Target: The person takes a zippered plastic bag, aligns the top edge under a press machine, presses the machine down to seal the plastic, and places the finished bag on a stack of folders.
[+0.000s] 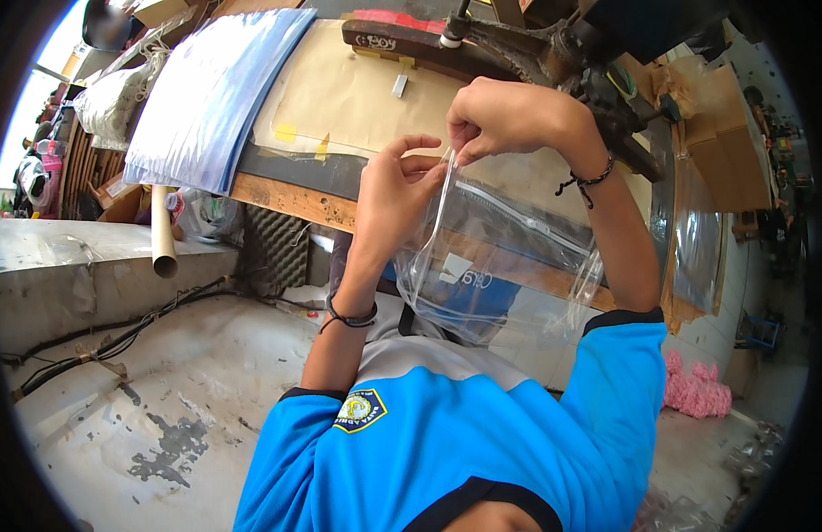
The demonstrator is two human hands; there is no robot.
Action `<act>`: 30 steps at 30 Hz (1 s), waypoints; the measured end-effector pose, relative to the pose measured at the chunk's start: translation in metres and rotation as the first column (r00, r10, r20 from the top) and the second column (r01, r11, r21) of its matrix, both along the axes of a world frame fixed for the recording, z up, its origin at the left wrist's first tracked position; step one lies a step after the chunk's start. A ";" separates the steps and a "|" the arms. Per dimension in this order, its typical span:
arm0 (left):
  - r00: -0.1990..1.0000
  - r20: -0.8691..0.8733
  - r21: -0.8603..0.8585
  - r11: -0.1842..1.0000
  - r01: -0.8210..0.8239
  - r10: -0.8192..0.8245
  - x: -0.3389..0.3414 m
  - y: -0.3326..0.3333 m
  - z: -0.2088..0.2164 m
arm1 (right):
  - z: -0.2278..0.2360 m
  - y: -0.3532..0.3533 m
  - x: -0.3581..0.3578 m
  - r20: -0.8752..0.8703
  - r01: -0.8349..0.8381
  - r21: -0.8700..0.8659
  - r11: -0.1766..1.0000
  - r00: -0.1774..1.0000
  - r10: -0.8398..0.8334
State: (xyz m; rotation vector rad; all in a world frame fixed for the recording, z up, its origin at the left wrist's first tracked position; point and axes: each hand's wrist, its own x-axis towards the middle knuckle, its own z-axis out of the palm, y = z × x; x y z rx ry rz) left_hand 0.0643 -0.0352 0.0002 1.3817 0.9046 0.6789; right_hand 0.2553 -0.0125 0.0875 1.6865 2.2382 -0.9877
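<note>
Hanging from left grip (391,195) and right grip (516,115) is a clear zippered pouch (508,248).

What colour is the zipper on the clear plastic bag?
The zipper is white, best seen in the head view.

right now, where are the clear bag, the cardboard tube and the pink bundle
Clear bag (504,259): head view, on its transparent panel.
Cardboard tube (162,234): head view, midway along it.
Pink bundle (696,390): head view, near its middle.

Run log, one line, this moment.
left hand: at clear bag edge | right hand: pinching edge | zipper: white | plastic sheets: on table, left
</note>
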 end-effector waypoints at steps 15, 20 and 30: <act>1.000 0.014 0.031 0.999 -0.028 0.027 0.002 -0.002 0.006 | 0.000 0.003 -0.004 -0.059 -0.042 0.103 0.994 0.997 0.048; 1.000 -0.004 0.069 0.997 -0.027 0.027 0.003 -0.003 0.006 | 0.005 0.010 -0.010 -0.001 -0.118 0.034 0.992 0.993 0.119; 0.994 -0.045 0.034 0.994 0.106 -0.104 -0.001 0.006 0.008 | 0.014 0.013 -0.019 0.161 -0.119 -0.001 0.993 0.980 0.118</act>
